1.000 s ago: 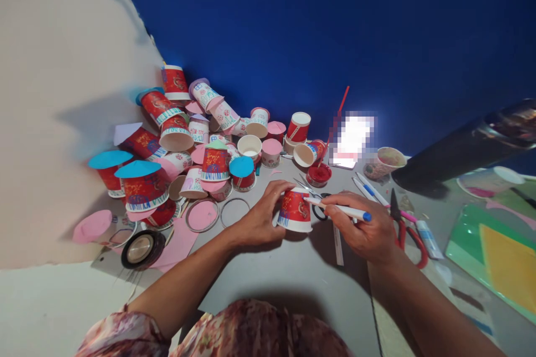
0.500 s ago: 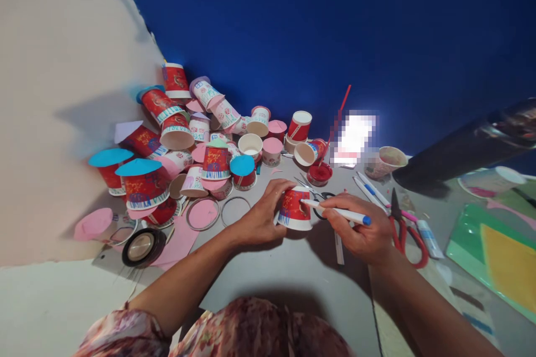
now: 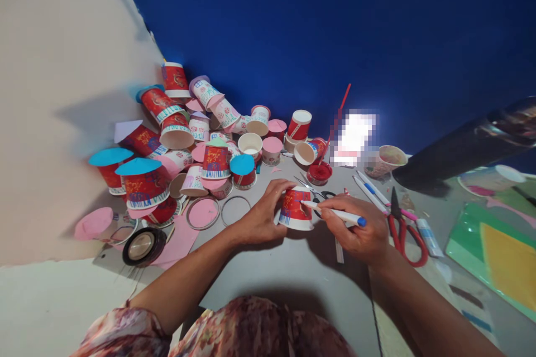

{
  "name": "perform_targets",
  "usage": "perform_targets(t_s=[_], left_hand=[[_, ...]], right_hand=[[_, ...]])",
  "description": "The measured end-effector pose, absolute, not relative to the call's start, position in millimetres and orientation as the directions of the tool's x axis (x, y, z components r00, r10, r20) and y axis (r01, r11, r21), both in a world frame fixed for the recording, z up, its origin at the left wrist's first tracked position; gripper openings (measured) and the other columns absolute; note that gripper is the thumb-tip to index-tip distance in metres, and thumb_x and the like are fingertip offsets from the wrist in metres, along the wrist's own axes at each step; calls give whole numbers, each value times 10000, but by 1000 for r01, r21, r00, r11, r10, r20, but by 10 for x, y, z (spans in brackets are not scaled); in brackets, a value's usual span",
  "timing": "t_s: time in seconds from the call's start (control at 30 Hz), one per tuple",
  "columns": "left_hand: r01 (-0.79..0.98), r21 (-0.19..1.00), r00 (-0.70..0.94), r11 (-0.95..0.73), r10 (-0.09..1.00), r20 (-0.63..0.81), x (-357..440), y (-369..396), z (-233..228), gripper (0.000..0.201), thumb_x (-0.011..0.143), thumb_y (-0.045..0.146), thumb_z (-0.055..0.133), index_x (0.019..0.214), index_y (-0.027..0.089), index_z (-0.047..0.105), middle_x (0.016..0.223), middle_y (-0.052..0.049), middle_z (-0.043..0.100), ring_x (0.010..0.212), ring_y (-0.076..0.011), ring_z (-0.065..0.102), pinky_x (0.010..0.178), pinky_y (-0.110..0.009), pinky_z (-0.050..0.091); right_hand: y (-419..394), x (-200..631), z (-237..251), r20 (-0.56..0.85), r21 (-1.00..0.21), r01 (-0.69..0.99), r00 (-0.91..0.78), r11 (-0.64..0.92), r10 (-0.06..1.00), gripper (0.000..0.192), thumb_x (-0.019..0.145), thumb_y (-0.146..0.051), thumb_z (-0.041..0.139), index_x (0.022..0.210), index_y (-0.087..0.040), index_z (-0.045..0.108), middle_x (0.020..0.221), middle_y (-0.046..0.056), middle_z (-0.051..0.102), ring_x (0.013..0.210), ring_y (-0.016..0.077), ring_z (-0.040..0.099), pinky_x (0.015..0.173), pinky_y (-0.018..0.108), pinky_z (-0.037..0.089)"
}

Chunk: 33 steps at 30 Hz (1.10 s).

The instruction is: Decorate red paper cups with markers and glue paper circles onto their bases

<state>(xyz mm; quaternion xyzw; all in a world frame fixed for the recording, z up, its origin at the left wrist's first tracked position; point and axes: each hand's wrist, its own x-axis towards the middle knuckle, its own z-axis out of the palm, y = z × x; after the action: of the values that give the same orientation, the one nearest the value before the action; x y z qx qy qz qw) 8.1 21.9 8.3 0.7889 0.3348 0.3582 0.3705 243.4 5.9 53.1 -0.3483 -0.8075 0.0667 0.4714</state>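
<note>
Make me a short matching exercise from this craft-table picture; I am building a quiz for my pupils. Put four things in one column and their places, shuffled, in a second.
Things
1. upturned red paper cup
2. white marker pen with a blue cap
3. red-handled scissors
4. black roll of tape

Places
A. lying on the grey table, just right of the right hand
B. held in the right hand, tip at the cup's side
C. steadied by the left hand
D. far left, near the table's edge, by pink paper

Pairs: 1-C, 2-B, 3-A, 4-D
</note>
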Motion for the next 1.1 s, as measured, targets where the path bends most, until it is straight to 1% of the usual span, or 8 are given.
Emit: perform_targets(t_s=[0.13,0.27,0.5,0.7,1.0,1.1], left_hand=[[248,849,499,-466,813,301,79,225,78,912,674,74,743,1490,279,393,1482,-126,451,1436,-323,468,1214,-523,453],[264,836,505,-482,807,306,81,231,82,909,674,81,745,1491,269,392,1480,-133,454,1432,-329,470,1212,-527,450],[316,780,534,-540,781,324,90,219,87,952,654,24,701,1512,256,360,1485,-148,441,1437,-335,461,1219,-533,426],[314,784,550,-536,776,310,107,207,110,955,649,17,688,1508,267,353,1478,-149,431,1427,-343,460,1206,-540,433],[307,788,556,-534,772,307,125,205,109,951,645,20,698,1501,274,367,1452,-136,454,1417,-338,469,1208,-536,433],[296,802,546,-520,781,304,118,209,88,951,653,31,712,1503,278,366,1471,-137,442,1421,-336,470,1205,-533,439]], right_hand=[[61,2457,554,704,-443,533,-290,721,648,158,961,-179,607,855,-229,713,706,14,765,591,171,712,597,284,534],[67,2462,560,704,-445,539,-284,715,651,162,962,-183,605,838,-225,701,687,8,750,568,166,695,567,278,509],[47,2439,539,727,-447,523,-260,726,635,118,957,-170,632,889,-226,710,736,13,771,618,172,724,619,277,544],[61,2398,523,731,-427,502,-298,752,614,120,961,-185,633,910,-235,729,743,26,792,612,183,741,584,279,560],[67,2399,517,736,-418,498,-304,760,605,118,953,-175,636,941,-240,735,779,34,810,652,193,767,619,281,591],[71,2404,505,742,-390,516,-314,763,592,118,961,-174,626,919,-233,719,757,30,800,633,183,755,600,275,567]])
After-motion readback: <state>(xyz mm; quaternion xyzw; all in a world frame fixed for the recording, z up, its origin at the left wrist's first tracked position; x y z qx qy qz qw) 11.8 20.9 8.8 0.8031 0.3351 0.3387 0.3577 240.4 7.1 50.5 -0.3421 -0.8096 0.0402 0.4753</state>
